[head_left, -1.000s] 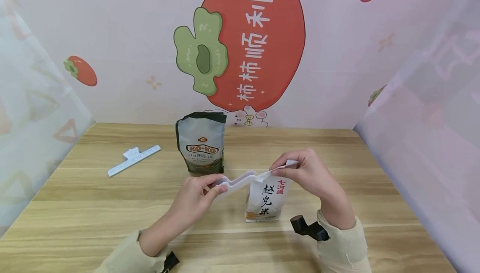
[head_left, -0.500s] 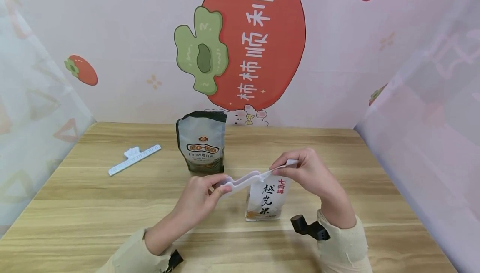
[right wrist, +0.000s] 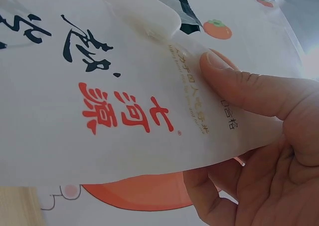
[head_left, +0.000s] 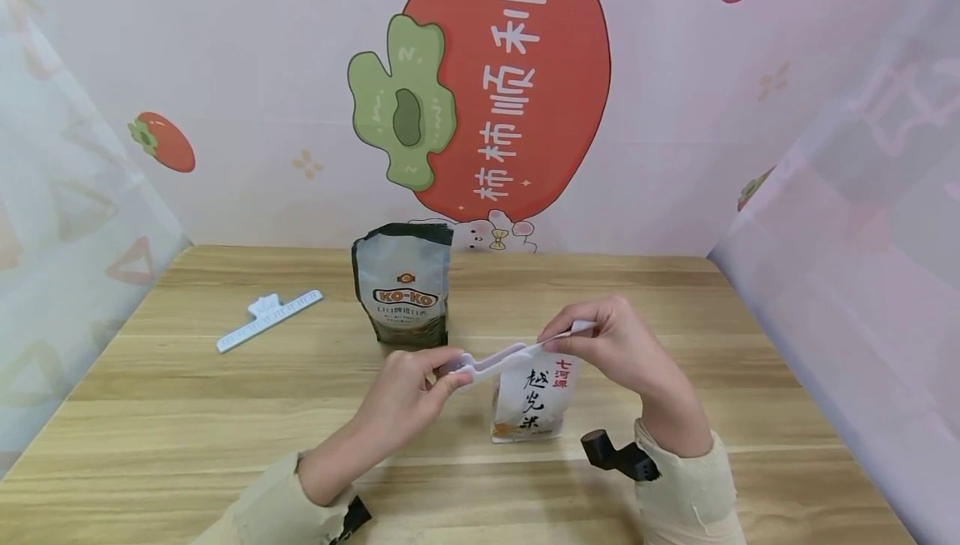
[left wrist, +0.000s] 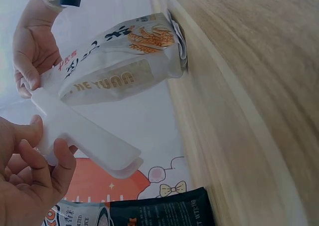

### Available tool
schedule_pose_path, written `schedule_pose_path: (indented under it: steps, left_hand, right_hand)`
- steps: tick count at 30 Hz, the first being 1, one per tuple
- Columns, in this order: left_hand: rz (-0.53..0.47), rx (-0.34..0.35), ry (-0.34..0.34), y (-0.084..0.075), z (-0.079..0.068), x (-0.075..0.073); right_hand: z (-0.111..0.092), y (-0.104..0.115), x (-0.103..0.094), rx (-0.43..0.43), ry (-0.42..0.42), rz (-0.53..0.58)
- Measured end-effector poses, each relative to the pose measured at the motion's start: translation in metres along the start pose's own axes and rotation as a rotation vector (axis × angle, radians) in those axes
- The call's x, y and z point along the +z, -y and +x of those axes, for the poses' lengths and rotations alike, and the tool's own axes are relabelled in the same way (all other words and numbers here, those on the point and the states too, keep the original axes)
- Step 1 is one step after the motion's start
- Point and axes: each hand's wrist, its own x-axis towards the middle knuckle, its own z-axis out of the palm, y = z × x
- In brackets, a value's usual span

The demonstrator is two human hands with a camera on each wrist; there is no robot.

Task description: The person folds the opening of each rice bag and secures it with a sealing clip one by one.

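Note:
A white paper rice bag [head_left: 528, 403] with black and red lettering stands on the table. My right hand [head_left: 611, 341] pinches its flattened top edge between thumb and fingers, with the thumb on the printed side in the right wrist view. My left hand [head_left: 408, 387] holds a white bag clip [head_left: 491, 364] by its end, thumb and fingers on opposite sides. The clip's two arms stand slightly apart, and its far end meets the bag's top left corner. In the right wrist view the clip's rounded tip [right wrist: 159, 11] overlaps the bag's upper edge.
Behind the hands stands a dark green and silver KO-KO bag [head_left: 405, 274]. A pale blue wide bag clip [head_left: 268, 322] lies at the table's left. The wooden table [head_left: 187, 437] ends at a printed backdrop, with fabric walls on both sides.
My left hand has moved slightly right with the white clip, whose tip now reaches further over the rice bag's top edge. My right hand and the bag have hardly moved.

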Motion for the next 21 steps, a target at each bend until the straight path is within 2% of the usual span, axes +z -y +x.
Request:
schedule_pose_path:
  steps: [13, 21]
  left_hand:
    - [-0.051, 0.0, 0.003, 0.003, 0.002, 0.005]
    - [-0.046, 0.02, 0.01, 0.007, 0.004, 0.006]
  right_hand:
    - [0.0, 0.003, 0.0, 0.011, 0.005, -0.016]
    - [-0.006, -0.002, -0.013, -0.016, 0.079, 0.039]
